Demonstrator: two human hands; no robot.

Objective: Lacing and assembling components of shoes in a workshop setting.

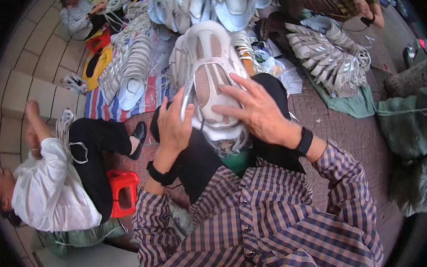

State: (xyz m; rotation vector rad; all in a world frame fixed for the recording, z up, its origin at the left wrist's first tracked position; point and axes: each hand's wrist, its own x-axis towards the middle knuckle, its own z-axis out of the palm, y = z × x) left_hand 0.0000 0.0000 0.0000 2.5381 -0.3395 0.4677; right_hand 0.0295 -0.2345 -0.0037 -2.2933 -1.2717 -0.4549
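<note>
In front of my lap is a stack of white and beige shoe uppers point(211, 87) with mesh panels, its toe end pointing away from me. My left hand point(175, 126) pinches the left edge of the top upper between thumb and fingers. Across its right side my right hand point(259, 109) rests with fingers spread and slightly blurred. Loose pale laces or straps point(227, 145) hang at the near end, above a bit of green material between my knees.
More stacked uppers lie ahead on a striped sheet point(150, 94) and at right on green sacking point(345, 100). A person in a white shirt point(59, 183) sits at left by a red stool point(123, 191). Filled green sacks point(407, 128) stand right. Other people work farther off.
</note>
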